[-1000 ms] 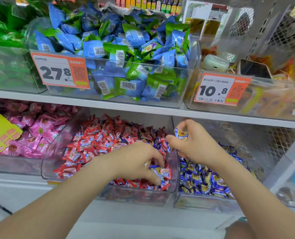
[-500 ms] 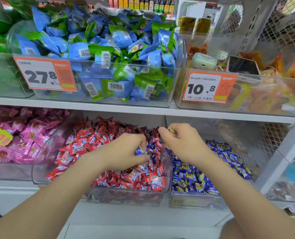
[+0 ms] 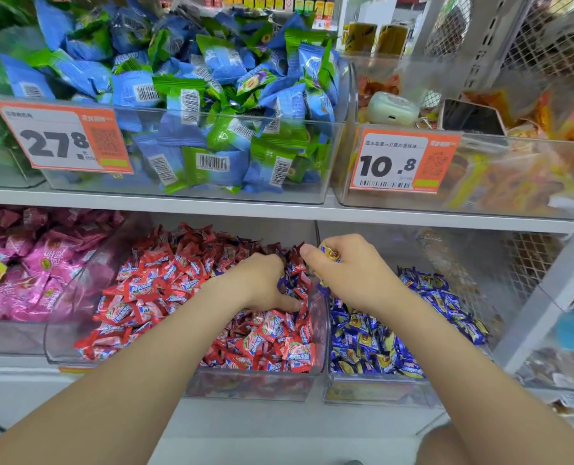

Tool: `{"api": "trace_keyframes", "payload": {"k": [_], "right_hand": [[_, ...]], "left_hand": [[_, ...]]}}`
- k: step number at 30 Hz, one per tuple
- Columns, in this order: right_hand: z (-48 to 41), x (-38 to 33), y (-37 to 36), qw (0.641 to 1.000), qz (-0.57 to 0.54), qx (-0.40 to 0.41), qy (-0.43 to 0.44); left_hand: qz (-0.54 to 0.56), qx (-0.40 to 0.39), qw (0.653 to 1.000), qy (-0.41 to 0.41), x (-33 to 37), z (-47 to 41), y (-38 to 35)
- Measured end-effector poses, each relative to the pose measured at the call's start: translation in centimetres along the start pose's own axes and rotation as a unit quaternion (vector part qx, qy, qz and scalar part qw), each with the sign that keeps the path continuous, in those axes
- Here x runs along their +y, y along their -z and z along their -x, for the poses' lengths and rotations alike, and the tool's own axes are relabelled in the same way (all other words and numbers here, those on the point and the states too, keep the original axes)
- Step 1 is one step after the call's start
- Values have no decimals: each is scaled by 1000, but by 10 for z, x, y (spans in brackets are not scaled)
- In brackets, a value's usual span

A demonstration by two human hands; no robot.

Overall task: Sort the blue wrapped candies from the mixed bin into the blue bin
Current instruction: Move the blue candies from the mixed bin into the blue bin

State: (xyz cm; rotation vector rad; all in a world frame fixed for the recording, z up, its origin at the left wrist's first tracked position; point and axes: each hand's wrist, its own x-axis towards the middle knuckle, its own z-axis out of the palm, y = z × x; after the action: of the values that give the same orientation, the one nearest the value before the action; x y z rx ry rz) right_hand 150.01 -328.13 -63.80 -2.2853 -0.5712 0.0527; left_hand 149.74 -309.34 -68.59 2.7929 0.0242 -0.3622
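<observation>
On the lower shelf stands a clear mixed bin (image 3: 258, 385) full of red wrapped candies with a few blue ones near its right wall. Right of it is the blue bin (image 3: 376, 392), holding dark blue wrapped candies (image 3: 373, 344). My left hand (image 3: 262, 283) is dug into the red pile at the bin's right side, fingers curled down around a blue candy (image 3: 284, 281) that is mostly hidden. My right hand (image 3: 346, 273) hovers over the wall between the two bins and grips blue wrapped candies (image 3: 329, 255) in its curled fingers.
A bin of pink candies (image 3: 27, 263) sits to the left. On the upper shelf are a bin of blue and green packets (image 3: 195, 112) with a 27.8 price tag and a bin with a 10.8 tag (image 3: 403, 161). Wire mesh (image 3: 527, 263) closes the right side.
My left hand has moved from the front of the red pile back to its right side and dug in. My right hand stays above the bin wall with its candies.
</observation>
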Motion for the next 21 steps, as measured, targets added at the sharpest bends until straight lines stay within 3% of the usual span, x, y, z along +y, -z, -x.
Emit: {"api": "trace_keyframes", "payload": {"k": [8, 16, 21], "right_hand": [[-4, 4, -3, 1000, -6, -9, 2], [-5, 3, 2, 1000, 5, 17, 11], [4, -11, 0, 994, 61, -70, 62]], "left_hand": [[16, 50, 998, 19, 15, 1, -9], [209, 124, 970, 6, -7, 42, 34], [364, 119, 923, -7, -9, 81, 43]]}}
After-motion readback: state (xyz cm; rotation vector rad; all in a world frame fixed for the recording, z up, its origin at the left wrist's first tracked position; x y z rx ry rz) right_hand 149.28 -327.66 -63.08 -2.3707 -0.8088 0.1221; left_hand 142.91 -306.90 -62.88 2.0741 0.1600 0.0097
